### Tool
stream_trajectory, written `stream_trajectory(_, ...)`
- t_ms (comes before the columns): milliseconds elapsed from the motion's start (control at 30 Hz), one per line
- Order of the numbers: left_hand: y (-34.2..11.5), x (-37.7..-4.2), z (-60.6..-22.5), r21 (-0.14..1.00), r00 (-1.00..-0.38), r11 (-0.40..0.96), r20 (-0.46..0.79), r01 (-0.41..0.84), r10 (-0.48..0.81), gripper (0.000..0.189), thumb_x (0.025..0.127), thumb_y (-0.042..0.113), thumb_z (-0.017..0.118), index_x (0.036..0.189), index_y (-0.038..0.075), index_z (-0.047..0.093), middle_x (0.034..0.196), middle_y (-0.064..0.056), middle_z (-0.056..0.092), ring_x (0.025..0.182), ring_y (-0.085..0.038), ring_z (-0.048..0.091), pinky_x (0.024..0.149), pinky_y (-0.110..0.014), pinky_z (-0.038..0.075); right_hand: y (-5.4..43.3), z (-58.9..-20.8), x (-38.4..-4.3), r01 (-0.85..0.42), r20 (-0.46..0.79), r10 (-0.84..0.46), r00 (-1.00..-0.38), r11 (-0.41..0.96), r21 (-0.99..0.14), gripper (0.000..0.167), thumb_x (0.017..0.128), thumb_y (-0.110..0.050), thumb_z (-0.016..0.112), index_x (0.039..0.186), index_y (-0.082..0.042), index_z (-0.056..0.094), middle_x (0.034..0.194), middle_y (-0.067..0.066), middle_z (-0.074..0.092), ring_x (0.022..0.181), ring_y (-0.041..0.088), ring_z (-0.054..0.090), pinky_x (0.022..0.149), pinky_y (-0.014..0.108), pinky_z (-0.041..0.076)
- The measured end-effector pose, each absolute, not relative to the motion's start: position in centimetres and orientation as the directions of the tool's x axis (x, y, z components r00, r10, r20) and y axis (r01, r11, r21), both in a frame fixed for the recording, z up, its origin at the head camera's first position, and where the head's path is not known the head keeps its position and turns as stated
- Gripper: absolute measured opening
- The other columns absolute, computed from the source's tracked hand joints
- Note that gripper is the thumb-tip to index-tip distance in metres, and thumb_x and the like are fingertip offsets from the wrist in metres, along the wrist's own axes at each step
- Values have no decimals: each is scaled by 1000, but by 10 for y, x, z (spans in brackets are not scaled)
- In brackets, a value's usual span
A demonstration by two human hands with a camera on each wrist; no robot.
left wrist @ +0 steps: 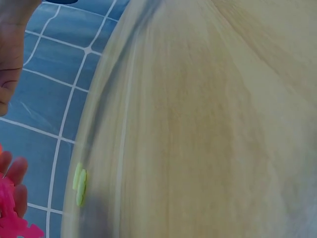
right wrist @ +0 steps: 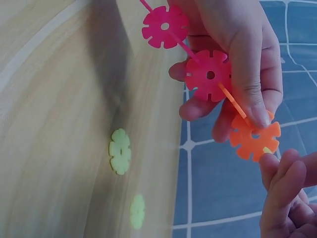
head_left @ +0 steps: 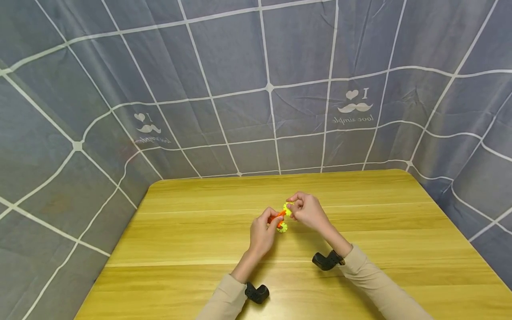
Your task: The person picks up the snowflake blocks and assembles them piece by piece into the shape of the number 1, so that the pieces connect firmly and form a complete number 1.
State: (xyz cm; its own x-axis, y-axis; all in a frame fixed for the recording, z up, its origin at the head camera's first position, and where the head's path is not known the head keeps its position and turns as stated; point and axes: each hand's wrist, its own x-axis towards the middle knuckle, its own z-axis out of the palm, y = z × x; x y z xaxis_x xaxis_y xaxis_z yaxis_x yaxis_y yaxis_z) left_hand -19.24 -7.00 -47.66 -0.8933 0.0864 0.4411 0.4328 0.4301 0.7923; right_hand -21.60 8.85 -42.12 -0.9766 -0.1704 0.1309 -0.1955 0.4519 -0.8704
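My left hand point(head_left: 262, 233) holds a chain of interlocked plastic snowflake building discs. In the right wrist view it has a pink disc point(right wrist: 165, 27), a second pink disc point(right wrist: 209, 75), and an orange disc point(right wrist: 255, 136) at the lower end, with pink and orange ones edge-on between; the left thumb presses on the orange one. My right hand point(head_left: 310, 211) brings its fingertips to the orange disc's rim, pinching a yellow-green piece point(right wrist: 267, 149) mostly hidden by the fingers. Below the hands, two yellow-green discs point(right wrist: 120, 151) point(right wrist: 138, 211) lie on the table.
The wooden table point(head_left: 192, 244) stretches out on all sides of the hands. A grey-blue checked curtain point(head_left: 240, 120) hangs behind it and along both sides. Black wrist cameras point(head_left: 257, 293) point(head_left: 326, 261) are strapped under both forearms.
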Motion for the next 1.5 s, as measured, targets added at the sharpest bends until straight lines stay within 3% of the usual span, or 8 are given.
stream_trajectory(233,-70,-192,-479,777,-891,454,443,437,99,17,92,25,62,89,9,63,74,-6,71,63,-20,65,50,-14,35,89,-425,-217,-146,78,-167,-983,445,-883,16,88,-4,63,101,5,64,57,9,61,60,33,65,44,18,39)
stream_trajectory(500,-70,-193,-481,774,-903,484,419,409,95,17,92,26,62,89,9,64,75,-4,70,60,-5,54,51,-14,37,89,-433,-219,-136,68,-168,-983,436,-890,17,89,-6,64,103,4,64,57,9,61,63,38,66,43,19,40)
stream_trajectory(667,-71,-195,-478,813,-923,444,368,376,108,18,93,24,61,94,6,63,77,-9,70,64,-20,65,51,-14,41,91,-434,-224,-153,75,-203,-976,402,-903,18,89,-6,64,103,5,63,60,12,63,58,34,64,46,26,46)
stream_trajectory(867,-73,-196,-473,853,-937,388,318,350,147,17,95,21,61,99,5,62,77,-16,69,63,-30,67,51,-15,45,98,-433,-229,-174,58,-296,-953,380,-909,21,91,-8,63,106,5,64,68,22,65,55,27,59,49,33,49)
stream_trajectory(1000,-76,-197,-473,869,-948,378,286,319,141,18,93,23,63,102,7,63,82,-15,69,59,-28,65,47,-15,41,105,-431,-232,-197,48,-352,-935,401,-895,23,93,-13,62,107,4,67,76,23,67,58,29,60,53,37,52)
stream_trajectory(1200,-80,-198,-474,866,-946,382,302,323,116,21,91,24,66,107,10,64,98,-11,68,55,-27,63,41,-15,40,106,-426,-232,-216,56,-381,-923,393,-894,25,95,-10,58,112,6,66,83,17,68,59,26,58,51,32,51)
stream_trajectory(1500,-84,-198,-473,862,-940,377,324,338,102,21,96,18,59,115,16,66,94,-10,68,59,-29,66,47,-17,45,105,-436,-236,-135,26,-324,-946,318,-938,28,96,-14,56,115,7,61,87,21,65,57,16,55,51,27,47)
